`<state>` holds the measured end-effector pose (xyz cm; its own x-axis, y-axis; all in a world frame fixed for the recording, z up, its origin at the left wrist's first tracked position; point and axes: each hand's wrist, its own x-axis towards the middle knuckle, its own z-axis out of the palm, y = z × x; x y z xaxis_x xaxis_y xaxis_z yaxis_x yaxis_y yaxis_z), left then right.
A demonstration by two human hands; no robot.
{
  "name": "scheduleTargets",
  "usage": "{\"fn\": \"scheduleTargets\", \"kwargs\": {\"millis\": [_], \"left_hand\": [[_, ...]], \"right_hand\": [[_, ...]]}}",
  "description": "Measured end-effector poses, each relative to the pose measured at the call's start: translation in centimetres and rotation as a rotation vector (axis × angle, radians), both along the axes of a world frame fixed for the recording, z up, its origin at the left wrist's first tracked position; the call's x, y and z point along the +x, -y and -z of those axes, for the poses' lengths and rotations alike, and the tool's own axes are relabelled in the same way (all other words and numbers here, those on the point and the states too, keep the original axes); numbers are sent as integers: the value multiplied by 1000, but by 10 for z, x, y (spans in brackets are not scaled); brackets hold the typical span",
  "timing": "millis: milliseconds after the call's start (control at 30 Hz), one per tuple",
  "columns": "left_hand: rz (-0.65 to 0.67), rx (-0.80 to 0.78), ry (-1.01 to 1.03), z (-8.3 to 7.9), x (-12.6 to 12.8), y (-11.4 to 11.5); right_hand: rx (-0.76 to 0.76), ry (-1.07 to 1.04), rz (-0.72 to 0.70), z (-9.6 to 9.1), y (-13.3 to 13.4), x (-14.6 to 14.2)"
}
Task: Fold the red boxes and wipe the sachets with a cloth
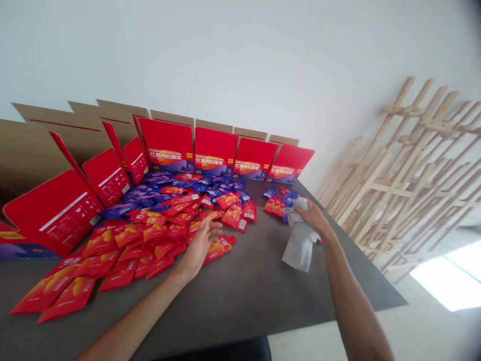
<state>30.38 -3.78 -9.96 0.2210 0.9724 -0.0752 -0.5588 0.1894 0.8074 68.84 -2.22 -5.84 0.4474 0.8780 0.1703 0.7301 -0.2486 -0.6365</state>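
My left hand (201, 244) is open, its fingers apart, beside a red pouch (218, 249) at the right edge of a large heap of red pouches (150, 250). Whether the fingertips touch the pouches I cannot tell. On the right, my right hand (311, 216) is closed on a grey cloth (299, 245), which drapes down onto the dark table (251, 286). Just beyond that hand lies a small group of red pouches (275, 205) and blue pouches (269, 192); the cloth partly covers it.
Blue-purple pouches (143, 193) lie behind the red heap. Open red cartons (165, 138) with raised brown flaps line the table's back and left side. Wooden easels (406, 170) lean against the wall at the right. A black seat edge (240, 351) shows at the bottom.
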Motion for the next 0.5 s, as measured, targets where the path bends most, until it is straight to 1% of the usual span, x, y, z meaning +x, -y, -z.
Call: {"fn": "scheduleTargets", "kwargs": {"millis": [33, 100, 200, 267, 300, 333, 367, 400, 433, 467, 500], "left_hand": [[7, 22, -5, 0, -1, -1], [22, 63, -29, -3, -2, -3], [48, 118, -113, -13, -10, -5], [28, 190, -236, -23, -27, -14], [-6, 241, -329, -27, -40, -22], [-68, 302, -444, -30, -57, -33], [-132, 356, -577, -32, -76, -46], [-224, 381, -705, -32, -98, -60], [-307, 378, -814, -31, -121, -76], [-397, 340, -873, -29, -143, -91], [-478, 303, -858, -27, -165, -106]], "right_hand": [[-45, 10, 32, 2, -7, 15], [-110, 30, 61, 7, -17, 33], [-186, 87, 96, 16, -26, 38], [-211, 136, 132, 19, -25, 36], [-215, 161, 155, 20, -23, 34], [-215, 184, 181, 20, -20, 33], [-212, 205, 209, 20, -15, 31], [-199, 227, 238, 19, -10, 29], [-170, 255, 269, 18, -5, 27], [-121, 284, 297, 17, 0, 24], [-53, 311, 320, 17, 5, 21]]}}
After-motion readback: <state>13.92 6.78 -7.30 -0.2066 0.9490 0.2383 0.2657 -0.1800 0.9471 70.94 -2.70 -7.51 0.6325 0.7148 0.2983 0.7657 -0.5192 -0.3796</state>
